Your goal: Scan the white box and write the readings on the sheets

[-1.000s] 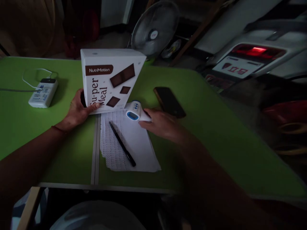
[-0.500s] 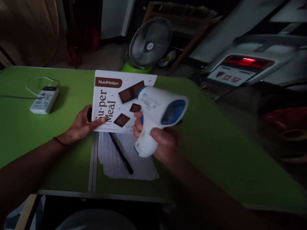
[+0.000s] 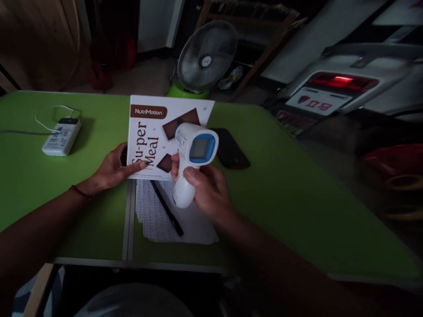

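Observation:
My left hand (image 3: 115, 166) grips the lower left corner of a white box (image 3: 150, 101) printed "NutriMotion Su-per Meal", thumb on its front. Wrapped in my right hand (image 3: 209, 185) is a white and blue infrared thermometer (image 3: 187, 165). Its grey screen faces me, and its body covers part of the box's lower right front. Whether the thermometer touches the box, I cannot tell. Below the box, sheets of paper (image 3: 198, 226) with dense writing lie on the green table (image 3: 280, 211). A black pen (image 3: 168, 211) rests across them.
A dark phone-like object (image 3: 229, 149) lies right of the box. At the left stands a white power strip (image 3: 62, 137) with a cable plugged in. Beyond the table are a fan (image 3: 207, 57) and a scooter (image 3: 346, 88) with a lit red tail light.
My right hand has moved the thermometer left and away from me, closer to the box, and turned its screen towards me. The dark phone-like object is now uncovered. My left hand stays on the box.

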`<state>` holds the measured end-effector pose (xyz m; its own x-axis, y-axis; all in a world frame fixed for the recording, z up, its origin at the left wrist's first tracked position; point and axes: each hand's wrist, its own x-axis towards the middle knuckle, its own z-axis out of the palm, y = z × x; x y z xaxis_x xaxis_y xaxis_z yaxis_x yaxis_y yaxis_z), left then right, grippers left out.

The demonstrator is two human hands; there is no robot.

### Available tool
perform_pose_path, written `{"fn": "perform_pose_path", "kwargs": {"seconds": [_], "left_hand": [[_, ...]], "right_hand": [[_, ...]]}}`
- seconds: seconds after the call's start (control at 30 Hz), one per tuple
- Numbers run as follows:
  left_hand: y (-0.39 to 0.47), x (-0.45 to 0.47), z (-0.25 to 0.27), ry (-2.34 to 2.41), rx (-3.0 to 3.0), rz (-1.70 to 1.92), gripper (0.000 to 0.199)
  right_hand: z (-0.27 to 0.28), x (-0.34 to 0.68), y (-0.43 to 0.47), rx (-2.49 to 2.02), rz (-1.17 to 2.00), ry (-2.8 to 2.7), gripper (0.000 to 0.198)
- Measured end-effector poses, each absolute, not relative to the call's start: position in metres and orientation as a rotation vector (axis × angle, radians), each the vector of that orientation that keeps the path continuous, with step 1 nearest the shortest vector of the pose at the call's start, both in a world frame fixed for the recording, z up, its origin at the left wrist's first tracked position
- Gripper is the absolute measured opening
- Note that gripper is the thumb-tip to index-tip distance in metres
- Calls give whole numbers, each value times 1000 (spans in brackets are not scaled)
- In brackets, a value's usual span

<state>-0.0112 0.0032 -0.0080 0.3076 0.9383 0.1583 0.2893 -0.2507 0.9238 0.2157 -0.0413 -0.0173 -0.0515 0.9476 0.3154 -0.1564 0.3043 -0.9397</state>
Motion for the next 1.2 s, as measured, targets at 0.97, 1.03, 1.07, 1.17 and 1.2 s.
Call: {"fn": "perform_pose_path", "kwargs": {"seconds": [0.97,1.03,1.07,1.17,1.2], "left_hand": [[2,-12,-6,1076,1703,955,65],[3,-13,-6,1091,1707,951,65],[3,-13,-7,1094,1709,952,65],[4,-13,-8,1087,1719,951,65],[4,-13,-8,1085,1722,950,66]], "right_hand": [[-21,215,-44,-901,1100,-1294,38],[-22,215,-44,-904,1105,-1290,38],[-22,215,-45,-903,1110,-1282,38],[-21,215,-46,-888,1127,-1270,37],[-21,215,-46,-884,1126,-1270,38]]}}
